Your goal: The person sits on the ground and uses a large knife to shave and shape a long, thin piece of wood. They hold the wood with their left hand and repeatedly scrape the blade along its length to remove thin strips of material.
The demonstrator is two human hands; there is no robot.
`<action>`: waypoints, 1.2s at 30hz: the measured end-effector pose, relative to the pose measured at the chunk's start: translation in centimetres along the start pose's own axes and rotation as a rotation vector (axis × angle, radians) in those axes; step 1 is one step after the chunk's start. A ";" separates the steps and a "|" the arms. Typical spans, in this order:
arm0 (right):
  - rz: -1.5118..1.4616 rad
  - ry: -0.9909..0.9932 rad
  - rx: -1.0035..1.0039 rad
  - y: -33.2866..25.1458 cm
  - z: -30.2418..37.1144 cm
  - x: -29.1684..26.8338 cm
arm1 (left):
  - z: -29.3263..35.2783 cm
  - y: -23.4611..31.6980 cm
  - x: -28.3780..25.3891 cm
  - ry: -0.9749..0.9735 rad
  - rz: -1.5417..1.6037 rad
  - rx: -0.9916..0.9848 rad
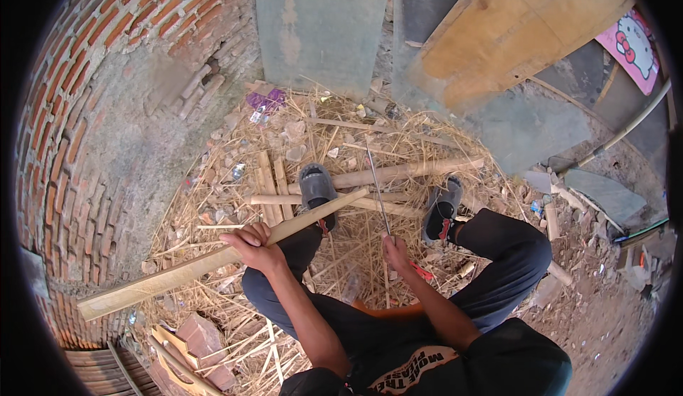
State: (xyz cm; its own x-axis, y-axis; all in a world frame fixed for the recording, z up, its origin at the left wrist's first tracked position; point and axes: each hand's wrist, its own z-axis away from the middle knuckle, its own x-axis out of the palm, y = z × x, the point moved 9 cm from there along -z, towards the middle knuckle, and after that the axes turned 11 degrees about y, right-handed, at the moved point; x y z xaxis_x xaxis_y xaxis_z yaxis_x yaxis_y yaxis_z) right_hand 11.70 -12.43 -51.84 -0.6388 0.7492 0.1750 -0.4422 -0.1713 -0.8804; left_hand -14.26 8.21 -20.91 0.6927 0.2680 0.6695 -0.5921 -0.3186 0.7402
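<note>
With the left grip (250, 245) around a pale strip (163, 281) running from eight o'clock to centre and the right grip (395, 252) around a thin blade (377, 186) pointing toward twelve, a glancing stroke could skid into the nearby left shoe (315, 181).

I work in what looks like a rough yard serving as a makeshift workshop: a worn brick wall (78, 147) and leaning boards (324, 29) edge bare dirt (601, 332), straw-like scraps (356, 264) and litter (265, 101) surround my shoes (316, 185), a pole (413, 172) lies underfoot, and I hold a blade (376, 184) and wood strip (178, 272).
</note>
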 end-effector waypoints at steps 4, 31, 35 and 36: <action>0.059 0.086 0.008 -2.3 -0.1 -0.6 | -0.5 -0.9 0.6 -0.064 0.015 -0.020; 0.593 0.148 0.223 12.7 0.5 -6.7 | -0.2 -1.8 -2.0 -0.014 -0.015 -0.003; 0.019 -0.107 0.621 12.3 2.4 -4.7 | -0.5 -1.4 -2.0 -0.032 -0.035 0.023; 0.114 -0.010 0.513 11.8 1.9 -5.4 | -0.4 -1.6 -2.2 -0.029 -0.039 0.018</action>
State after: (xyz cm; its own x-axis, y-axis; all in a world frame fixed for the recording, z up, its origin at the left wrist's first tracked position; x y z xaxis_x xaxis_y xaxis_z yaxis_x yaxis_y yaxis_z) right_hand 8.71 -19.75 -62.34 -0.7058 0.7018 0.0971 -0.6193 -0.5445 -0.5657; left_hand -15.00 8.52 -23.48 0.7270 0.2536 0.6381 -0.5574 -0.3247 0.7641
